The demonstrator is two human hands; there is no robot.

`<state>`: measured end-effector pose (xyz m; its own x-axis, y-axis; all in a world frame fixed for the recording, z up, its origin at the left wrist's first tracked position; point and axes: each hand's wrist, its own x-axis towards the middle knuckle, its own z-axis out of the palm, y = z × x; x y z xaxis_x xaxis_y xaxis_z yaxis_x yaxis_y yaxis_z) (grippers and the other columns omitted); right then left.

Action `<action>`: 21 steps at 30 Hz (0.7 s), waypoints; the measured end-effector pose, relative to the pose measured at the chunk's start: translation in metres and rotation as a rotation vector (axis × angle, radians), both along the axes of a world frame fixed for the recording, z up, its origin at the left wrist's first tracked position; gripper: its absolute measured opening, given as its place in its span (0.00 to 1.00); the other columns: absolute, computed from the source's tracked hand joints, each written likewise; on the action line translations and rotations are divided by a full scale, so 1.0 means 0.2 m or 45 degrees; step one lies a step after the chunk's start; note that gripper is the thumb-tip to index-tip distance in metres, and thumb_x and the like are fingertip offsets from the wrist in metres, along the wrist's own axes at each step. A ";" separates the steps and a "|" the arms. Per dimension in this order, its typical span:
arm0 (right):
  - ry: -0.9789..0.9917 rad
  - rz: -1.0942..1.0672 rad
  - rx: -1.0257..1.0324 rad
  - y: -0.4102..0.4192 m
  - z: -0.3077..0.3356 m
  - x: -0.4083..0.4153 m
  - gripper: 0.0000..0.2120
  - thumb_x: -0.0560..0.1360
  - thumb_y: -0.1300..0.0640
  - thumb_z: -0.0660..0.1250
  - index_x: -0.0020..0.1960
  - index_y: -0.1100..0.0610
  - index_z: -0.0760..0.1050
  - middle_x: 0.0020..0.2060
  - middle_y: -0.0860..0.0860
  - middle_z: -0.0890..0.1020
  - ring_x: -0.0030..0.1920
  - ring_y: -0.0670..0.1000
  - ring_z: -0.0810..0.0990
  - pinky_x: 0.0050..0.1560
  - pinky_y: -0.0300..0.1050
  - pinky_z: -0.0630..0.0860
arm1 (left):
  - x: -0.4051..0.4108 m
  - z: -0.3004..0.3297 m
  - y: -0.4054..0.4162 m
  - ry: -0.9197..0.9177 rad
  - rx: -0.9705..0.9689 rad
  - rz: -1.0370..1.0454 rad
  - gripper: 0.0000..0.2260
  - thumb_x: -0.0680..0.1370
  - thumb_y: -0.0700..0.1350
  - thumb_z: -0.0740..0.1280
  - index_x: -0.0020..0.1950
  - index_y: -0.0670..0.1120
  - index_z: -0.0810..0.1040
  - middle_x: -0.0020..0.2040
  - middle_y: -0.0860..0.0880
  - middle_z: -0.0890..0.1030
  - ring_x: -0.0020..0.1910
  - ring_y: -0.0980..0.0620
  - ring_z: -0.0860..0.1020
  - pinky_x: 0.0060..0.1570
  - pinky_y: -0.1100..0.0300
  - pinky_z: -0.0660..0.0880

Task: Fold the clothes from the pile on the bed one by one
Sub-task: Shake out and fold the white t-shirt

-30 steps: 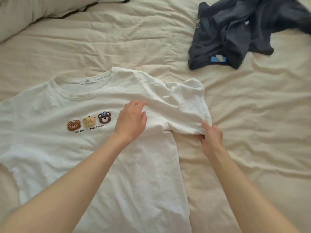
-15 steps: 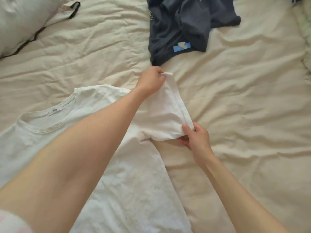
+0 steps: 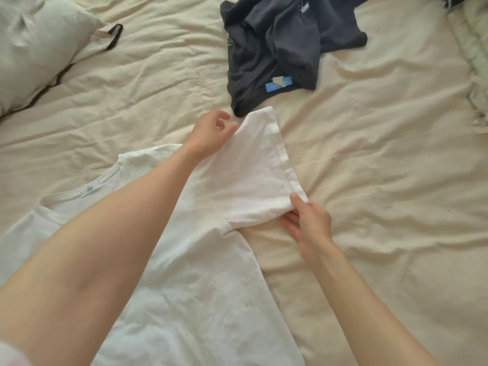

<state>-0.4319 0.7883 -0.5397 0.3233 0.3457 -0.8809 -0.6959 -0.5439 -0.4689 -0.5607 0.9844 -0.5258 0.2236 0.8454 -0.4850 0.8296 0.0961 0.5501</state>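
Sleeve-spreading is the step in hand, by my reading: the white T-shirt (image 3: 200, 286) lies face up and mostly flat on the cream bedsheet (image 3: 383, 207), and its one sleeve (image 3: 258, 175) is stretched out between the two hands. The right hand (image 3: 307, 223) pinches the sleeve's lower hem corner, thumb on top and fingers curled beneath the cloth. The left hand (image 3: 211, 133) sits at the sleeve's far upper corner with fingers loosely bent; whether it grips the edge or only touches it I cannot tell, since the fingertips look just apart from the fabric. Just beyond the left hand lies the pile of dark clothes (image 3: 285, 48), its nearest edge almost meeting the sleeve tip; well off past that forearm rests a pillow (image 3: 34, 48). Nothing of the shirt is folded yet, so this garment is at its start and the dark pile waits. The next move likely calls for carrying the sleeve inward across the chest, keeping it taut so the crease lands straight, without dragging the body out of square.
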 end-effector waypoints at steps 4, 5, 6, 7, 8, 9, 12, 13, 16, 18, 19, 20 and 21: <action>0.076 -0.084 0.008 -0.01 0.03 -0.04 0.04 0.77 0.62 0.65 0.46 0.55 0.76 0.44 0.52 0.83 0.43 0.49 0.82 0.42 0.44 0.79 | 0.02 0.00 -0.03 0.080 -0.006 -0.206 0.09 0.78 0.56 0.62 0.47 0.52 0.78 0.35 0.55 0.74 0.39 0.52 0.73 0.54 0.49 0.72; 0.020 -0.101 0.006 -0.01 0.03 -0.05 0.04 0.77 0.62 0.65 0.45 0.56 0.77 0.43 0.52 0.83 0.42 0.49 0.83 0.42 0.44 0.80 | 0.03 0.00 -0.04 0.069 0.032 -0.211 0.09 0.78 0.54 0.62 0.43 0.51 0.76 0.33 0.55 0.72 0.38 0.51 0.72 0.49 0.52 0.70; -0.032 -0.109 0.003 -0.02 0.03 -0.06 0.04 0.77 0.63 0.65 0.45 0.56 0.77 0.43 0.53 0.83 0.42 0.49 0.83 0.41 0.43 0.80 | 0.05 0.00 -0.04 0.058 0.096 -0.196 0.10 0.79 0.52 0.62 0.41 0.49 0.75 0.34 0.54 0.72 0.40 0.50 0.73 0.46 0.54 0.69; -0.070 -0.112 -0.001 -0.03 0.04 -0.06 0.04 0.77 0.62 0.65 0.44 0.56 0.77 0.43 0.53 0.83 0.41 0.49 0.83 0.39 0.42 0.80 | 0.05 -0.01 -0.03 0.043 0.174 -0.137 0.09 0.79 0.50 0.62 0.42 0.48 0.75 0.36 0.52 0.73 0.43 0.48 0.74 0.47 0.54 0.69; -0.083 -0.119 -0.014 -0.05 0.04 -0.07 0.04 0.77 0.62 0.65 0.43 0.57 0.77 0.43 0.53 0.83 0.41 0.50 0.83 0.38 0.41 0.79 | 0.06 -0.01 -0.02 0.023 0.245 -0.036 0.08 0.79 0.49 0.62 0.44 0.47 0.75 0.39 0.51 0.73 0.46 0.47 0.75 0.50 0.52 0.69; -0.072 -0.130 -0.033 -0.06 0.04 -0.07 0.05 0.77 0.63 0.65 0.43 0.57 0.77 0.42 0.53 0.83 0.41 0.50 0.83 0.36 0.41 0.79 | 0.06 -0.01 -0.01 0.015 0.304 0.085 0.08 0.80 0.48 0.61 0.48 0.46 0.77 0.41 0.50 0.74 0.49 0.47 0.75 0.53 0.51 0.69; 0.061 -0.204 -0.044 -0.08 0.05 -0.08 0.04 0.78 0.63 0.63 0.47 0.58 0.76 0.44 0.54 0.82 0.43 0.50 0.82 0.38 0.43 0.79 | 0.04 -0.01 -0.02 0.133 0.483 0.232 0.09 0.80 0.47 0.60 0.55 0.46 0.77 0.52 0.47 0.77 0.56 0.47 0.72 0.56 0.53 0.67; 0.092 -0.222 -0.024 -0.08 0.05 -0.08 0.04 0.78 0.62 0.63 0.49 0.58 0.76 0.45 0.54 0.82 0.45 0.50 0.82 0.39 0.43 0.79 | 0.03 -0.02 -0.04 0.141 0.523 0.198 0.09 0.80 0.46 0.59 0.55 0.46 0.76 0.53 0.47 0.77 0.57 0.48 0.72 0.56 0.55 0.66; 0.066 -0.213 0.056 -0.04 0.08 -0.09 0.04 0.78 0.62 0.64 0.48 0.56 0.77 0.47 0.52 0.83 0.48 0.50 0.82 0.46 0.44 0.79 | -0.01 0.01 -0.15 -0.078 0.490 0.151 0.09 0.80 0.42 0.58 0.54 0.45 0.77 0.52 0.47 0.76 0.52 0.51 0.73 0.53 0.58 0.70; -0.068 -0.127 0.063 0.00 0.10 -0.12 0.06 0.77 0.62 0.65 0.43 0.56 0.77 0.44 0.51 0.82 0.47 0.49 0.81 0.50 0.46 0.78 | -0.06 0.04 -0.24 -0.243 0.357 0.291 0.09 0.80 0.42 0.57 0.56 0.45 0.76 0.52 0.50 0.76 0.48 0.55 0.74 0.49 0.63 0.71; -0.201 -0.054 0.065 0.03 0.12 -0.14 0.07 0.77 0.62 0.65 0.41 0.57 0.77 0.40 0.51 0.81 0.44 0.49 0.79 0.49 0.47 0.78 | -0.09 0.05 -0.28 -0.303 0.267 0.390 0.10 0.81 0.43 0.57 0.57 0.46 0.76 0.53 0.50 0.76 0.48 0.56 0.74 0.49 0.64 0.71; -0.375 0.034 0.091 0.06 0.13 -0.15 0.09 0.77 0.61 0.64 0.38 0.60 0.76 0.37 0.50 0.78 0.41 0.48 0.76 0.47 0.49 0.76 | -0.14 0.05 -0.32 -0.353 0.149 0.504 0.11 0.81 0.44 0.56 0.59 0.47 0.75 0.54 0.50 0.76 0.50 0.55 0.75 0.50 0.62 0.72; -0.549 0.132 0.159 0.08 0.16 -0.19 0.11 0.78 0.60 0.64 0.37 0.61 0.74 0.34 0.50 0.75 0.38 0.47 0.73 0.43 0.48 0.72 | -0.20 0.06 -0.36 -0.408 0.002 0.636 0.12 0.82 0.47 0.55 0.61 0.48 0.73 0.55 0.50 0.76 0.51 0.54 0.75 0.51 0.60 0.72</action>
